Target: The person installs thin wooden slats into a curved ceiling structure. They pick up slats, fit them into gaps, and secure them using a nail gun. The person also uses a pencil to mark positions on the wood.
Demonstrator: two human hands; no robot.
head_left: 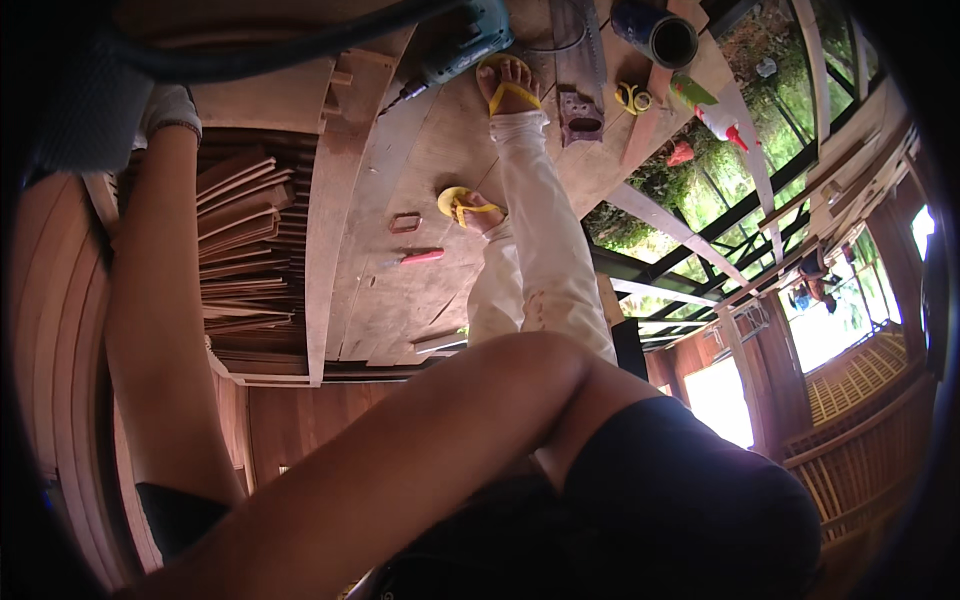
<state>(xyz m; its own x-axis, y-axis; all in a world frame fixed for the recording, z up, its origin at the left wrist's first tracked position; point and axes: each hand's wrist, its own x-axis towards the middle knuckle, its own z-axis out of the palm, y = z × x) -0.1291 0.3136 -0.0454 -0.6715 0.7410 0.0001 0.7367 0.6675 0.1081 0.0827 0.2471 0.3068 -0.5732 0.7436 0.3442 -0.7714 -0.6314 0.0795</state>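
Note:
My left arm reaches up along the left side. Its hand (170,108) wears a white glove and is partly covered by a dark, blurred object (85,110), so its fingers are hidden. Just below that hand lies a wooden frame (318,250) with many thin brown wooden slats (240,240) fanned inside. My right arm bends at the elbow and crosses low over the view toward the lower left, where its hand passes out of sight. A teal power drill (475,40) with a long bit rests on the boards beyond the frame.
On the wooden boards lie a handsaw (581,115), a yellow tape roll (632,98), a dark blue can (672,43), a green-and-white bottle with a red tip (708,110), a red-handled tool (422,256) and a small wooden ring (405,222). Yellow flip-flops (455,203) stand nearby. Open metal framing (720,275) borders the right.

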